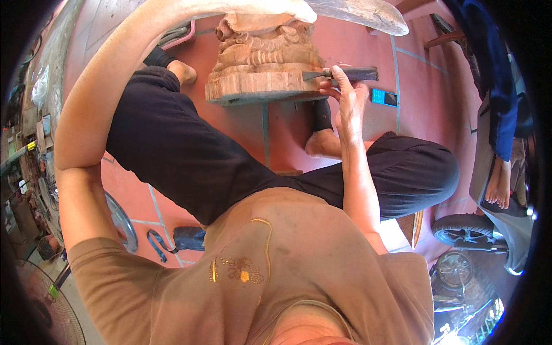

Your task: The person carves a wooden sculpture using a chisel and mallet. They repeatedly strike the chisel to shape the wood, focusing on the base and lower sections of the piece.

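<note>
My right hand [349, 95] is closed around the dark handle of a chisel [362, 73]. The chisel lies nearly level, its flat blade against the right side of a carved wooden piece [259, 66]. This brown carving has a thick, rough-cut base and rounded, layered relief above; its top is partly hidden by my left arm. That arm is raised and bent over the carving, and my left hand [299, 10] is closed at the top edge. From it a weathered wooden mallet [362, 16] reaches right; its grip is partly cut off by the frame.
Red floor tiles [276, 132] lie between my bent legs. A blue and black phone-like object [384, 98] rests right of the chisel. Another person's foot [498, 184] shows at right, above a motorbike wheel [463, 229]. A fan [49, 302] stands at lower left.
</note>
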Demonstrator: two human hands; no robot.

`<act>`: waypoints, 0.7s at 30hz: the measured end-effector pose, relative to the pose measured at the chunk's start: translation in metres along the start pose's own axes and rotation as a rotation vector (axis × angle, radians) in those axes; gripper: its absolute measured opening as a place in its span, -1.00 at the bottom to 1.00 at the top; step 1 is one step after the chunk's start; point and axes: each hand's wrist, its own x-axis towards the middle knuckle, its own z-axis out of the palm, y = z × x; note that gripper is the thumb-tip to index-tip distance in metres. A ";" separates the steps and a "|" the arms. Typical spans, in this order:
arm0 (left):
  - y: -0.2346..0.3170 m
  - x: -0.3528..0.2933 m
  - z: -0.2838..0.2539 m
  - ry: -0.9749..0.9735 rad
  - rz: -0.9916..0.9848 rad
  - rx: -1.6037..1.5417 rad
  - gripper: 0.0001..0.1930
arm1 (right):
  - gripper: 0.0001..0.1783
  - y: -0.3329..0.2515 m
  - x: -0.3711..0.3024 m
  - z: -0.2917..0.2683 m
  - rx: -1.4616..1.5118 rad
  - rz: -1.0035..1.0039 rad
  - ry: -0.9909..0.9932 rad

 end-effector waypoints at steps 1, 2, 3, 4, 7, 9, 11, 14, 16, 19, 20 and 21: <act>-0.002 0.002 0.002 -0.004 -0.032 0.006 -0.26 | -0.70 -0.003 -0.004 0.000 -0.023 -0.017 -0.017; -0.002 0.003 0.003 -0.008 -0.065 0.013 -0.26 | -0.70 -0.005 -0.008 0.000 -0.046 -0.033 -0.034; -0.003 0.000 -0.002 -0.072 -0.112 -0.009 -0.26 | -0.70 -0.006 -0.011 0.000 -0.067 -0.050 -0.052; 0.009 -0.001 -0.016 -0.142 -0.148 -0.036 -0.26 | -0.71 -0.007 -0.013 -0.004 -0.072 -0.024 -0.040; 0.015 -0.008 -0.027 -0.175 -0.175 -0.139 -0.27 | -0.72 -0.004 -0.013 -0.008 -0.031 -0.022 -0.012; 0.004 -0.013 -0.021 -0.099 -0.150 -0.125 -0.28 | -0.73 0.003 -0.005 -0.002 0.067 -0.108 0.009; -0.008 -0.004 -0.004 0.028 -0.059 -0.027 -0.29 | -0.70 0.002 -0.005 0.002 0.065 -0.077 0.017; -0.019 -0.006 -0.002 0.049 0.015 -0.064 -0.31 | -0.68 0.006 -0.005 0.003 0.039 -0.095 0.030; -0.028 -0.004 0.001 0.038 -0.003 -0.078 -0.31 | -0.68 0.007 -0.006 0.005 0.026 -0.122 0.015; -0.032 -0.006 0.002 0.039 -0.011 -0.051 -0.30 | -0.69 0.005 -0.007 0.007 -0.018 -0.169 0.005; -0.029 -0.006 0.002 0.041 -0.004 -0.036 -0.30 | -0.69 0.004 -0.007 0.007 -0.031 -0.148 0.021; -0.026 -0.005 0.001 -0.013 -0.094 -0.040 -0.30 | -0.70 0.003 -0.006 0.008 -0.044 -0.127 0.038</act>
